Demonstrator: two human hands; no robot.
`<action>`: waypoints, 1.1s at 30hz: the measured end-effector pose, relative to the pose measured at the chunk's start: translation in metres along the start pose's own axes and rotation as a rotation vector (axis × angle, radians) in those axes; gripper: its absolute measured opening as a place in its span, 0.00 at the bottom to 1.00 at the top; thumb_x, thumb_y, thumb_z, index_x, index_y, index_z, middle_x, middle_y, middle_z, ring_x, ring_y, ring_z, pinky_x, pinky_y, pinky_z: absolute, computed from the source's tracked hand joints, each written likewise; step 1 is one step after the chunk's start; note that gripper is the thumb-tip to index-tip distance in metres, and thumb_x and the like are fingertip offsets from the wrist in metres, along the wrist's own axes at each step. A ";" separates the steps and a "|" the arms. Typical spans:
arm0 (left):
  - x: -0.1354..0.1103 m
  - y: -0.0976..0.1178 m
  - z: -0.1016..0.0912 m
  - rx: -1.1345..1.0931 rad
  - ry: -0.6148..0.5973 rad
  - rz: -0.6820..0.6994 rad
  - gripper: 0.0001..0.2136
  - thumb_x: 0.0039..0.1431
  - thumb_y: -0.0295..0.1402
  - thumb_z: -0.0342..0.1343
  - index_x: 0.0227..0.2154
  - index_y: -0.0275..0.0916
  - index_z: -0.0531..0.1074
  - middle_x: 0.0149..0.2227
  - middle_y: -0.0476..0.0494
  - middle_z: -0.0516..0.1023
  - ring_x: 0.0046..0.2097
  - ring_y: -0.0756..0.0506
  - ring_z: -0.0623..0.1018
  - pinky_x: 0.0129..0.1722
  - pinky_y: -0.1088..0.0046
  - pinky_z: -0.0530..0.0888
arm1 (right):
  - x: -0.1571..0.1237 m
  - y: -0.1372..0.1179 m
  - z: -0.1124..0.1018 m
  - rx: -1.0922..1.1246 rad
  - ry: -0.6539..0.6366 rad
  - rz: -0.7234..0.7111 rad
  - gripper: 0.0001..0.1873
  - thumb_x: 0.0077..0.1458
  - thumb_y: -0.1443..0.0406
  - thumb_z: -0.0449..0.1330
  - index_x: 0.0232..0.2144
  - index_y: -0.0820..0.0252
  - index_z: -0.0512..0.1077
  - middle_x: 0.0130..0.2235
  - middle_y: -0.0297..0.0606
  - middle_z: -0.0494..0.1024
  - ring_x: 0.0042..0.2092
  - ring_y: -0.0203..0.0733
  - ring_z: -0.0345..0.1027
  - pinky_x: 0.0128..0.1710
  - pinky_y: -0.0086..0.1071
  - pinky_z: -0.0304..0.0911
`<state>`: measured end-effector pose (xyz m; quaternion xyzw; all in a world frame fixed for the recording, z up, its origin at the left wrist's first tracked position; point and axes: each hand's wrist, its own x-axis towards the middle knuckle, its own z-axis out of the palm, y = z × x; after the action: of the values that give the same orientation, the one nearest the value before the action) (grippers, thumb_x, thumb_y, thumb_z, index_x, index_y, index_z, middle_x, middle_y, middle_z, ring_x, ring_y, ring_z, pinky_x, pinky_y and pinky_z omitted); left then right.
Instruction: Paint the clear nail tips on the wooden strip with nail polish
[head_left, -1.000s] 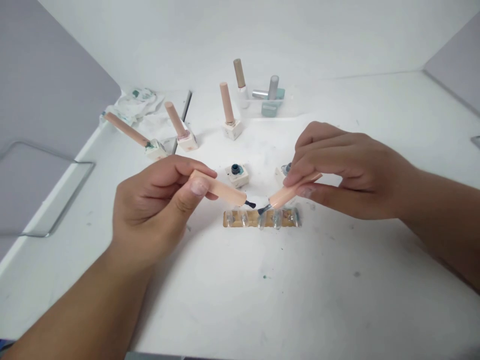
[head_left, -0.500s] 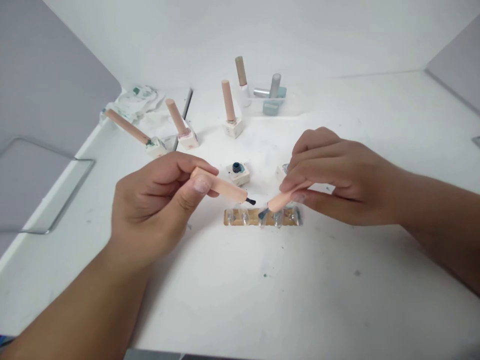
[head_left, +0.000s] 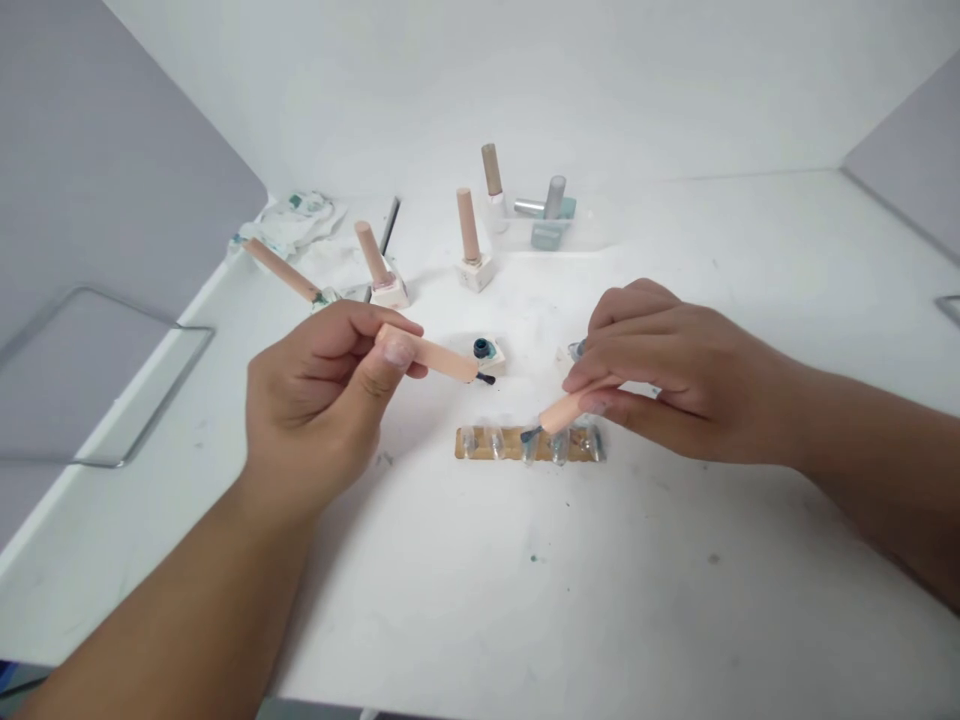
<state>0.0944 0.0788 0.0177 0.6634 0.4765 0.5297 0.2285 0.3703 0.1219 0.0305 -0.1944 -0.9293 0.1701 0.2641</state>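
My left hand pinches the peach handle of a nail polish brush, its dark bristles pointing right, beside an uncapped white polish bottle. Between the fingers of my right hand is a second peach-handled nail polish brush. Its dark tip is over the middle of a row of clear false nail tips on a brown strip; whether it touches a nail cannot be told. Some nails on the right carry dark colour. Another bottle is partly hidden behind my right fingers.
Capped polish bottles with peach handles stand behind, one in the middle and one at left; another leans near crumpled tissue. A clear tray at the back holds more bottles. A wire frame juts out at left.
The left brush has drawn back left, away from the right brush, toward the uncapped bottle. The right brush stays over the middle nails. The whole view has shifted slightly.
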 end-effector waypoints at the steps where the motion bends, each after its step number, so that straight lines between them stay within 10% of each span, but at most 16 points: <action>1: 0.000 -0.001 0.000 0.046 0.014 0.017 0.04 0.62 0.37 0.59 0.35 0.45 0.78 0.27 0.49 0.76 0.30 0.49 0.75 0.28 0.70 0.69 | 0.000 0.001 0.000 -0.001 0.002 -0.002 0.06 0.59 0.70 0.56 0.31 0.57 0.72 0.25 0.33 0.77 0.34 0.41 0.64 0.43 0.41 0.60; 13: 0.014 0.009 0.006 0.541 -0.060 0.325 0.05 0.65 0.34 0.53 0.36 0.40 0.71 0.26 0.51 0.73 0.22 0.53 0.63 0.22 0.74 0.62 | 0.004 -0.004 -0.003 0.124 0.066 0.039 0.07 0.61 0.68 0.55 0.30 0.56 0.71 0.25 0.32 0.75 0.31 0.39 0.62 0.41 0.39 0.60; 33: 0.024 -0.002 0.023 0.436 -0.303 -0.008 0.11 0.67 0.39 0.51 0.34 0.41 0.74 0.34 0.47 0.74 0.32 0.49 0.69 0.33 0.71 0.64 | 0.008 -0.015 -0.003 0.177 -0.043 0.122 0.10 0.61 0.64 0.57 0.30 0.61 0.74 0.25 0.35 0.73 0.35 0.41 0.64 0.44 0.40 0.59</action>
<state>0.1148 0.1056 0.0199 0.7668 0.5425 0.3082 0.1508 0.3621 0.1130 0.0429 -0.2230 -0.9025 0.2713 0.2493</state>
